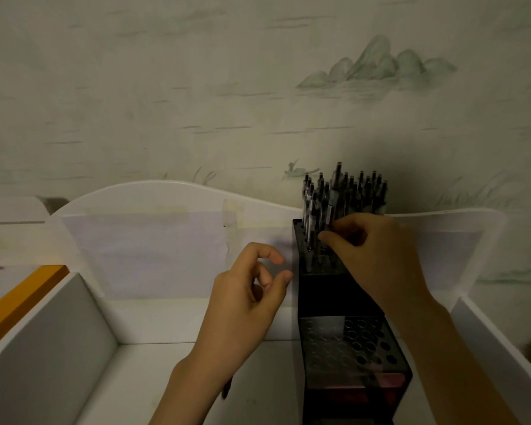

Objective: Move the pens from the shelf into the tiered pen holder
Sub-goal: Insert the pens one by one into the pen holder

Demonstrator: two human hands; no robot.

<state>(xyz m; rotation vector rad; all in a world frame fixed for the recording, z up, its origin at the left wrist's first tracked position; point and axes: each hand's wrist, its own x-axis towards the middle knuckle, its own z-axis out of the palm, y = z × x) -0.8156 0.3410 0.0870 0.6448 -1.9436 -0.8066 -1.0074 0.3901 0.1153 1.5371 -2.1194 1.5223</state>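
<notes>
My black tiered holder (350,348) stands upright on the white shelf (154,375), stepped up toward the back wall. Dark pens (344,191) crowd its top tier, standing upright, tops up. The lower tier in front shows rows of round holes, all open.

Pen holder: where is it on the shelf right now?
In the head view the black pen holder stands right of centre on the white shelf, its back tier full of pens, between the left hand and right hand.
</notes>
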